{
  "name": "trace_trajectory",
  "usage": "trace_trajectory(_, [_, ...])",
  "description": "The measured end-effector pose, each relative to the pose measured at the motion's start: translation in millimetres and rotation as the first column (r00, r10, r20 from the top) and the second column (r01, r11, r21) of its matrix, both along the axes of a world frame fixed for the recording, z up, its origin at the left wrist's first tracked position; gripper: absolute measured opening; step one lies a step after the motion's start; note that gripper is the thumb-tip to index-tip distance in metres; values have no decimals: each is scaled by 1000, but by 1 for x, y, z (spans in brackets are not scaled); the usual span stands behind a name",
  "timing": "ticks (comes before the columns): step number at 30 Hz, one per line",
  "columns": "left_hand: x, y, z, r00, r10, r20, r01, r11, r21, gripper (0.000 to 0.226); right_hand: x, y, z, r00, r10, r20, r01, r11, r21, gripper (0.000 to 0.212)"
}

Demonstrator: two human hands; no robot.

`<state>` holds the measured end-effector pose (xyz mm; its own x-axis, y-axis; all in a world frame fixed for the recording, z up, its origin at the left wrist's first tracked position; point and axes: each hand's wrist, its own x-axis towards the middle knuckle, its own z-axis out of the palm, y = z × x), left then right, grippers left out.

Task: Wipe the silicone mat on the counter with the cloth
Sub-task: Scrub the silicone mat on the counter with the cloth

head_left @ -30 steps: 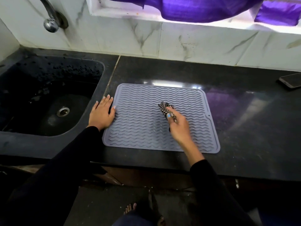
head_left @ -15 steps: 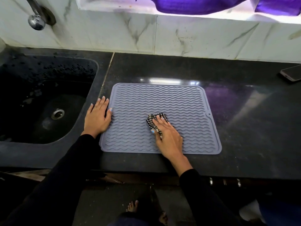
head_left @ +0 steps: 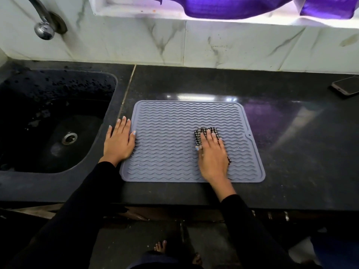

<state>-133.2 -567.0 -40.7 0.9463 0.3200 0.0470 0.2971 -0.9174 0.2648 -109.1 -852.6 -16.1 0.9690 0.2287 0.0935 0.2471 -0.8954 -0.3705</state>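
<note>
Right hand (head_left: 212, 154), fingers flat, is pressing checked black-and-white cloth (head_left: 206, 133) onto grey ridged silicone mat (head_left: 171, 140) at frame centre; left hand (head_left: 118, 142), spread, is steadying its edge; unwiped ridges probably next.

Daylight enters from the window (head_left: 233, 8) at 12 o'clock, overexposed, throwing white glare on the dark surface (head_left: 291, 152). The sink (head_left: 48, 123) at 9 o'clock stays dim; edges bow.

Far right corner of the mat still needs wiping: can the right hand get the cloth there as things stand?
Probably yes. The right hand presses the cloth on the mat, and bare ridges run to that corner with nothing on them.
</note>
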Motion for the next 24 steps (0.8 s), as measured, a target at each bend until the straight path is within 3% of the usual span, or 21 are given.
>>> trace_trajectory(2, [0, 0, -1, 1000, -8, -2, 8, 1000, 11, 58, 1, 2, -9, 998, 32, 48, -25, 992, -125, 53])
trace_trajectory(7, [1, -1, -1, 1000, 6, 9, -6, 1000, 18, 67, 8, -4, -8, 999, 53, -9, -53, 992, -111, 57])
trace_trajectory(10, [1, 0, -1, 1000, 4, 19, -4, 1000, 16, 67, 11, -7, -1, 996, 40, -76, -42, 999, -28, 58])
trace_trajectory(12, [0, -1, 0, 1000, 4, 25, -4, 1000, 6, 67, 19, -14, 9, 978, -5, -210, 49, 977, 208, 51])
trace_trajectory(13, [1, 0, 1, 1000, 5, 28, -5, 1000, -1, 67, 24, -17, 15, 950, -10, -313, 142, 904, 404, 46])
trace_trajectory(15, [0, -1, 2, 999, 6, 35, -6, 1000, -13, 66, 33, -25, 30, 878, 23, -478, 390, 546, 742, 39])
trace_trajectory(16, [0, 0, 2, 999, 6, 37, -5, 1000, -15, 64, 37, -30, 35, 859, 2, -512, 469, 397, 789, 38])
trace_trajectory(17, [0, 0, 2, 999, 5, 39, -5, 1000, -15, 61, 37, -34, 41, 865, -36, -500, 478, 363, 800, 38])
trace_trajectory(19, [-1, -1, 2, 999, 9, 44, -9, 1000, -18, 57, 26, -34, 45, 921, -130, -367, 371, 576, 728, 41])
trace_trajectory(21, [-1, -1, 2, 998, 16, 53, -14, 1000, -25, 55, 8, -24, 40, 972, -53, -227, 175, 811, 559, 44])
trace_trajectory(23, [-1, 0, 2, 998, 16, 59, -14, 1000, -22, 54, -9, -11, 18, 990, 54, -128, -21, 969, 246, 47])
trace_trajectory(24, [0, 0, 2, 998, 13, 60, -12, 1000, -20, 57, -16, -6, 6, 995, 85, -43, -81, 993, 87, 49])
